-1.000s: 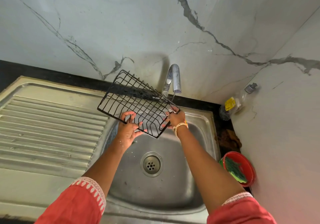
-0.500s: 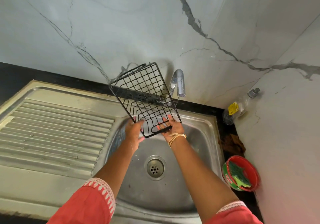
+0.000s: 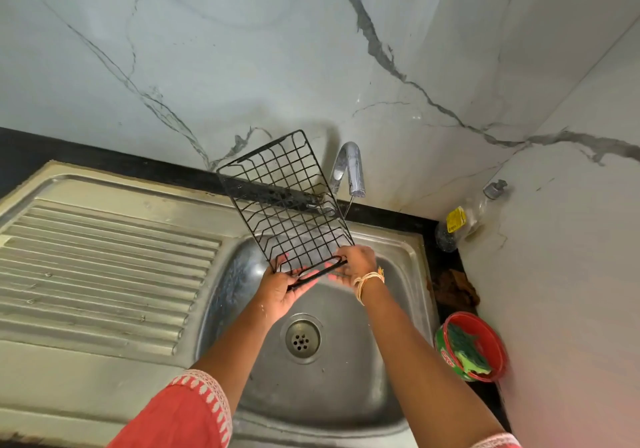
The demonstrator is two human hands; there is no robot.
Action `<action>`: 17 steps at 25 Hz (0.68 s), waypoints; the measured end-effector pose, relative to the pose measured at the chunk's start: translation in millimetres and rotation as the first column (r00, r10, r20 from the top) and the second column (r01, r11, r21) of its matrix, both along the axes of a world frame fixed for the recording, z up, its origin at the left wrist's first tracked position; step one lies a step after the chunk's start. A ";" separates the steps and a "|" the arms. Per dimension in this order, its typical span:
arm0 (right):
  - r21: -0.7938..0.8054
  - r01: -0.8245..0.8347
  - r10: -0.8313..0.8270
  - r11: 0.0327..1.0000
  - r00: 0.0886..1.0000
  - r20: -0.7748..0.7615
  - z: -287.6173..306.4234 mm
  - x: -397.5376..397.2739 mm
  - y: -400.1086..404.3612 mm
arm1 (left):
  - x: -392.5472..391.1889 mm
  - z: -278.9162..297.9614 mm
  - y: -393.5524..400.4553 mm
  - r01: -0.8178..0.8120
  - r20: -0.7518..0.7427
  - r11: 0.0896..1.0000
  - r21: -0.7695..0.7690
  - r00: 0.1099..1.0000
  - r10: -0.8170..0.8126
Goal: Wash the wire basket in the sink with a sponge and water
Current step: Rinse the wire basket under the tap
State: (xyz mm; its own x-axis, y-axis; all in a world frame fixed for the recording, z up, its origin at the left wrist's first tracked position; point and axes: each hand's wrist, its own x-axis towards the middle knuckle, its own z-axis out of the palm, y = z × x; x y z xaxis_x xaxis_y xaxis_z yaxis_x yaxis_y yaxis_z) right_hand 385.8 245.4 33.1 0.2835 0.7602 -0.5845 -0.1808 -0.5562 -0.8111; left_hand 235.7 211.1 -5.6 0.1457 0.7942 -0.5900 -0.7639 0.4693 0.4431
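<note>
Both hands gripping wire basket (image 3: pixel 285 201) at near edge: left hand (image 3: pixel 281 289) curling fingers round lower-left corner, right hand (image 3: pixel 358 263) pinching lower-right corner. Basket standing tilted, far end leaning toward marble wall, hanging above sink (image 3: pixel 408 257) bowl, beside tap (image 3: pixel 349 167). Spout sitting just right of basket's upper half. Drain (image 3: pixel 302 338) lying below hands. Ribbed drainboard (image 3: pixel 104 274) lying left of bowl. Green sponge (image 3: pixel 467 350) resting in red tub (image 3: pixel 491 336) on black desk (image 3: pixel 485 392) right of sink. Clear bottle (image 3: pixel 464 219) leaning in corner.
</note>
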 end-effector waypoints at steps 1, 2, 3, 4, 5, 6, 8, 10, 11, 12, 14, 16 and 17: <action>-0.005 -0.002 0.002 1.000 0.998 0.057 -1.9 3.8 1.9 | -2.7 -4.7 -2.4 0.003 -0.001 1.000 0.006 1.000 -0.003; -0.007 -0.066 0.066 0.998 0.982 0.175 -1.5 6.9 1.5 | -6.8 -9.7 -4.8 0.018 -0.028 1.000 0.002 0.999 -0.018; -0.008 -0.174 0.168 0.985 0.933 0.317 -1.0 10.2 1.2 | -11.4 -14.8 -6.7 0.043 -0.066 0.999 -0.003 0.997 -0.043; -0.014 -0.304 0.282 0.953 0.863 0.419 0.2 11.2 0.5 | -16.0 -20.1 -8.3 0.076 -0.116 0.997 -0.020 0.990 -0.078; -0.012 -0.405 0.366 0.914 0.814 0.451 3.2 11.9 0.1 | -20.9 -23.5 -10.7 0.115 -0.148 0.993 -0.028 0.982 -0.118; 0.008 -0.458 0.412 0.889 0.806 0.425 6.1 11.8 0.5 | -25.8 -24.9 -13.8 0.154 -0.167 0.987 -0.038 0.973 -0.158; 0.082 -0.418 0.364 0.905 0.859 0.361 9.6 11.5 4.6 | -32.6 -25.2 -24.7 0.225 -0.184 0.973 -0.048 0.956 -0.230; 0.120 -0.285 0.242 0.951 0.927 0.287 7.9 9.6 6.6 | -35.2 -25.7 -36.0 0.270 -0.209 0.960 -0.079 0.937 -0.281; 0.123 -0.233 0.197 0.965 0.948 0.252 4.2 8.2 4.3 | -37.5 -26.9 -40.3 0.290 -0.228 0.952 -0.096 0.925 -0.304; 0.116 -0.189 0.161 0.975 0.963 0.218 -0.3 7.1 -0.2 | -39.7 -28.4 -42.4 0.319 -0.261 0.942 -0.106 0.905 -0.336; 0.070 -0.111 0.100 0.991 0.984 0.148 -9.8 8.7 -10.6 | -46.9 -28.2 -39.9 0.397 -0.373 0.910 -0.121 0.831 -0.412; -0.020 -0.047 0.048 0.999 0.996 0.081 -13.4 13.9 -23.0 | -54.5 -21.2 -32.9 0.442 -0.441 0.890 -0.114 0.780 -0.444; -0.047 -0.027 0.029 0.999 0.999 0.037 -15.8 18.6 -27.4 | -57.1 -16.3 -29.2 0.472 -0.452 0.877 -0.089 0.766 -0.458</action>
State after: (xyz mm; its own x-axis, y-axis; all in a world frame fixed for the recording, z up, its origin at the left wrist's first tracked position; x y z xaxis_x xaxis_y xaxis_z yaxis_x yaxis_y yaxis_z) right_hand 404.4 218.1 17.3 0.2848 0.7403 -0.6090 -0.1346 -0.5981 -0.7900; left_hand 178.5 181.9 -21.9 0.2282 0.7157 -0.6601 -0.1697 0.6969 0.6968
